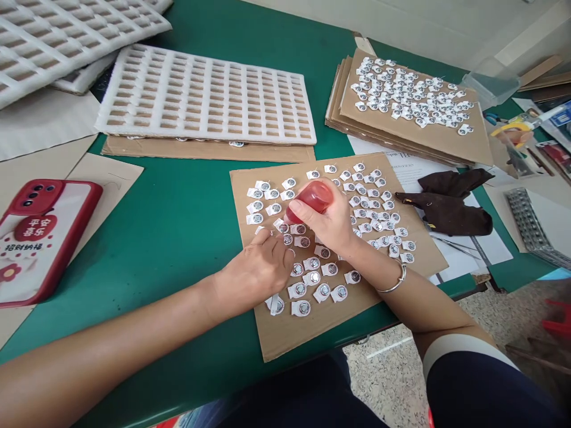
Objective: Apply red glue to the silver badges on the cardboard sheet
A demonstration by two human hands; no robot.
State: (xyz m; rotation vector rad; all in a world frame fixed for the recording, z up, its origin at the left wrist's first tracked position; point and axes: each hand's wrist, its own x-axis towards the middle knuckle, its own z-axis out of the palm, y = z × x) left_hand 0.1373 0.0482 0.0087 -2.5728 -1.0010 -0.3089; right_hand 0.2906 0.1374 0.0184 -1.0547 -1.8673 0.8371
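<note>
Red bottle (312,199) sits clamped in my right hand (332,223), fingers wrapped round its body; its long axis runs tilted, base up toward the far right, narrow end pointing down and left at the small white-tabbed parts (307,279) just below the grip. My right wrist is bent, a bangle (395,284) on it, forearm coming in from the lower right. My left hand (259,270) lies palm-down just left of the grip, fingertips (266,233) pressed together on a part near the bottle's tip. Both rest over the cardboard sheet (285,333). Far left of the grip lies a red-cased phone (40,238); right of it, a dark cloth (446,205).
</note>
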